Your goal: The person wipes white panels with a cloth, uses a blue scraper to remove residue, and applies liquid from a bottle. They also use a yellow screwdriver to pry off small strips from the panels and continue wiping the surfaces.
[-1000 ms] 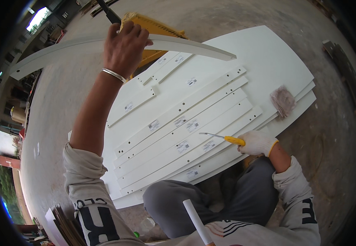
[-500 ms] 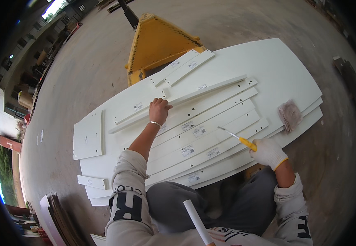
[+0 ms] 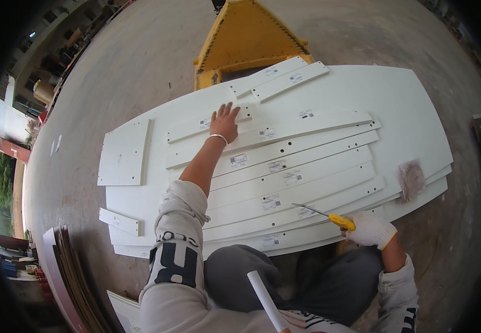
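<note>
My bare left hand [image 3: 225, 123], with a white band at its wrist, reaches over the stacked white boards with its fingers spread. It is at the right part of a short labelled white strip [image 3: 187, 132]; whether it touches the strip I cannot tell. Just nearer lies a long white board [image 3: 318, 123], flat on the others. In a white knit glove, my right hand [image 3: 370, 229] is closed around the yellow handle of a screwdriver [image 3: 342, 222]. The thin metal shaft points left over the near boards. Several drilled, labelled boards [image 3: 329, 180] lie side by side between my hands.
Large white panels [image 3: 412, 122] lie under the boards. A yellow pallet jack [image 3: 251, 36] stands beyond them. A crumpled, brownish plastic bag [image 3: 411, 180] lies at right. At left are a squarish panel [image 3: 124, 152] and a small strip [image 3: 119, 222]. More boards [image 3: 71, 277] lean lower left.
The long board, tilted on its edge under my left hand before, now lies flat. My left hand has let go and opened, further away by the short strip. My right hand still holds the screwdriver.
</note>
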`<state>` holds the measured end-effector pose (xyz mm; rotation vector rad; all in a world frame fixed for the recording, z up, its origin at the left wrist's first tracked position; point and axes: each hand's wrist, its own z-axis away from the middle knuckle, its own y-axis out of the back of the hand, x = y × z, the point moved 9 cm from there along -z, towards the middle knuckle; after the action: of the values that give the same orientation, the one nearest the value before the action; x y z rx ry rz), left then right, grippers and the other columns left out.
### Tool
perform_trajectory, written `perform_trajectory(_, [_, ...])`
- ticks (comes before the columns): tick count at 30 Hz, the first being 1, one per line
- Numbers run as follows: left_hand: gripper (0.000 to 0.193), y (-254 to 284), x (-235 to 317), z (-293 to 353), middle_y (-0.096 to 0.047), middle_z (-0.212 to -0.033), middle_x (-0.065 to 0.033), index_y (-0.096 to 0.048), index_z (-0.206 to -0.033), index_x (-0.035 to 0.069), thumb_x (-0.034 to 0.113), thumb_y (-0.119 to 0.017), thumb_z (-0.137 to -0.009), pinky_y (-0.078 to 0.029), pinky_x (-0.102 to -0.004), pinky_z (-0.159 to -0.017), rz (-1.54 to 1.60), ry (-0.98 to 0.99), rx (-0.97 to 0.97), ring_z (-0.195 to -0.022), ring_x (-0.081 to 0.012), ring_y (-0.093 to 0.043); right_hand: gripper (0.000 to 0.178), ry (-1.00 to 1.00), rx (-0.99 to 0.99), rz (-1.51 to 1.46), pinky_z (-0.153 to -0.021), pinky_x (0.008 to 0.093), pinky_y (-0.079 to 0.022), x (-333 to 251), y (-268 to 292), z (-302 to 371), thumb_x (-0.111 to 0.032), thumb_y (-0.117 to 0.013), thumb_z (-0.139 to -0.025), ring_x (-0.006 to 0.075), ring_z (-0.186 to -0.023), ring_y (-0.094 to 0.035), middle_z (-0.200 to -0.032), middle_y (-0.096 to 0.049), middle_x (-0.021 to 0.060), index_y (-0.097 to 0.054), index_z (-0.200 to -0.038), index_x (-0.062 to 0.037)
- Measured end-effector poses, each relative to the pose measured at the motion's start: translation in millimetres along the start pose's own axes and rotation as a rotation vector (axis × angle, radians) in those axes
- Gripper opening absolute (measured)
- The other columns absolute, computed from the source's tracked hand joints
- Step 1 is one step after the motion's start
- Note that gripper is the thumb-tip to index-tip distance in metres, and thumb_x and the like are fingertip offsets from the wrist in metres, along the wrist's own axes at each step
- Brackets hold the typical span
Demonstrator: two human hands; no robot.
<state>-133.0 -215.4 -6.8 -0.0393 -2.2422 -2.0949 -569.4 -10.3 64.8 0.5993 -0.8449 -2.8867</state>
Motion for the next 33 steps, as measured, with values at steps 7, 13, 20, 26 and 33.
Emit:
perform_trajectory(7, [0.081,3.0,-71.0,0.8,-0.052,-0.15,-0.0194,-0.053,-0.149,0.013,0.046,-0.082,-0.081,-0.041,-0.0492,-0.113,0.04,0.152,-0.272,-0.139,-0.0352,-0.049,0.034,-0.1,-0.1,-0.048,-0.082,0.0444,-0.056,5.5,-4.7,-2.7,-0.032,-0.066,-0.095,0.0362,-0.09,-0.072,-0.097,-0.073,0.0197,-0.069,-0.12,-0.0098])
perform_trajectory(13, [0.064,7.4,-79.0,-10.8,-0.074,-0.109,-0.0221,-0.064,-0.134,0.007,0.043,-0.08,-0.084,-0.054,-0.044,-0.096,0.13,0.028,-0.39,-0.105,-0.0347,-0.071,0.035,-0.013,-0.076,0.031,-0.081,0.0452,-0.056,-11.4,-0.5,-11.4,-0.034,-0.065,-0.095,0.0358,-0.088,-0.072,-0.097,-0.074,0.0191,-0.068,-0.118,-0.0077])
perform_trajectory(20, [0.057,-2.4,-106.5,-3.6,-0.077,-0.106,-0.0185,-0.075,-0.118,0.007,0.056,-0.074,-0.089,-0.056,-0.0405,-0.092,0.262,0.233,-0.095,-0.101,-0.0311,-0.074,0.034,-0.024,0.253,0.022,-0.078,0.0483,-0.056,-10.9,19.9,-24.5,-0.039,-0.064,-0.095,0.0382,-0.086,-0.071,-0.089,-0.073,0.0181,-0.07,-0.108,-0.0079])
perform_trajectory(26, [0.057,29.3,-46.3,24.9,-0.077,-0.093,-0.0148,-0.074,-0.102,0.01,0.065,-0.071,-0.087,-0.058,-0.0434,-0.078,0.114,0.122,-0.017,-0.088,-0.0338,-0.074,0.037,0.0,0.351,-0.019,-0.075,0.0502,-0.055,-28.4,30.8,-27.1,-0.044,-0.066,-0.094,0.0399,-0.081,-0.07,-0.081,-0.072,0.0176,-0.071,-0.101,-0.0083])
perform_trajectory(33, [0.058,75.4,-26.1,65.4,-0.069,-0.07,-0.0102,-0.061,-0.073,0.009,0.064,-0.072,-0.087,-0.053,-0.044,-0.061,0.035,0.008,0.273,-0.069,-0.0313,-0.069,0.034,0.103,0.29,0.064,-0.074,0.05,-0.055,-63.8,26.6,-28.9,-0.042,-0.067,-0.092,0.0384,-0.083,-0.071,-0.082,-0.073,0.0166,-0.072,-0.102,-0.0098])
